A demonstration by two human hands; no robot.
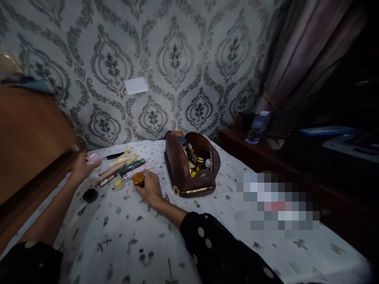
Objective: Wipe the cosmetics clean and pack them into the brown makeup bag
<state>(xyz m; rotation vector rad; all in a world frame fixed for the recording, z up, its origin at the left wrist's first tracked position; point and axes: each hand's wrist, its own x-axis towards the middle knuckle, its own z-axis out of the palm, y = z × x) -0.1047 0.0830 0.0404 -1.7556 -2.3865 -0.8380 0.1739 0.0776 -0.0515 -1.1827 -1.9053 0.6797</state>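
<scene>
My right hand is closed round a small amber-coloured jar, low over the patterned sheet. At the left, my left hand has its fingers and thumb around a pale pink rounded item, whose kind I cannot make out. Between the hands lie a dark green tube, a cream-coloured tube, a black slim item and several brushes or sticks. A small yellowish round pot and a black round pot sit nearer to me. Right of my right hand stands an open brown cosmetic bag, filled with bottles and gold-coloured containers.
The white printed sheet covers the bed. A wooden board borders it at left, and a patterned wall rises behind. A plastic bottle stands on a dark red ledge at right. Something blurred out lies below that ledge.
</scene>
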